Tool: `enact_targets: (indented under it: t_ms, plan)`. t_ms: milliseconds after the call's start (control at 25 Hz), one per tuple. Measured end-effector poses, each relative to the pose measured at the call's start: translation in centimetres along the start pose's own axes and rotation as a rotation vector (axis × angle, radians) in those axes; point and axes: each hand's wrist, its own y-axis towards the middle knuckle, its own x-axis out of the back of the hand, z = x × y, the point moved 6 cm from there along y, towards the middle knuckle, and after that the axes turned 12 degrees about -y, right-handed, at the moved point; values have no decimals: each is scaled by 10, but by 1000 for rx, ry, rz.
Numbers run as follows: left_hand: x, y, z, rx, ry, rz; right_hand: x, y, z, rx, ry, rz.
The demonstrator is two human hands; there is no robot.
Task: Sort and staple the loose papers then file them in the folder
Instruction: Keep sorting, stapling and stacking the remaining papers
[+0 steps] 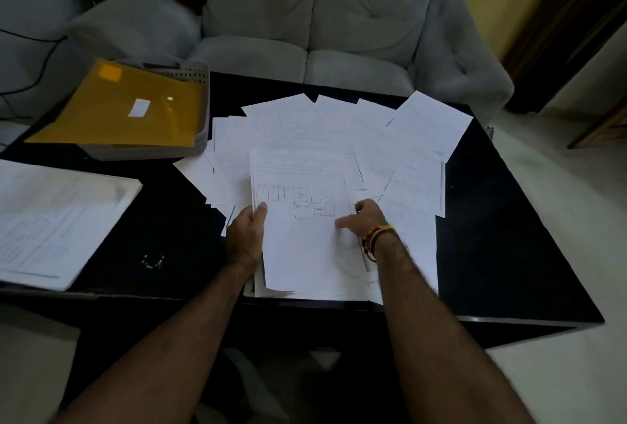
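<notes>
Several loose white papers (339, 132) lie fanned across the middle of the black table (502, 237). In front of them I hold a small stack of sheets (302, 237) with a printed diagram on top. My left hand (246, 235) grips its left edge, thumb on top. My right hand (364, 218) holds the right edge, thumb lying on the page and fingers curled behind. A yellow folder (125, 108) with a white label lies in a grey tray (200, 132) at the back left. No stapler is visible.
A thicker pile of printed papers (57, 216) sits at the table's left edge. A grey sofa (322, 33) stands behind the table, with cables at the far left. Pale floor shows to the right of the table.
</notes>
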Motion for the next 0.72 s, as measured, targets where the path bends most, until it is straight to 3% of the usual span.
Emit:
enact_targets:
  t_ms: [200, 400, 520, 600, 720]
  plan:
    - [-4, 7, 1, -52, 134, 182, 12, -6, -4, 49, 120, 12]
    - [2, -4, -33, -198, -39, 262, 28, -35, -6, 73, 269, -65]
    - [-2, -16, -65, -310, -104, 283, 51, -52, 23, 234, 468, -45]
    - [-7, -18, -96, -386, -153, 231, 82, -66, 55, 344, 599, -236]
    - [-4, -19, -154, -518, -176, 28, 117, -105, 111, 604, 525, -637]
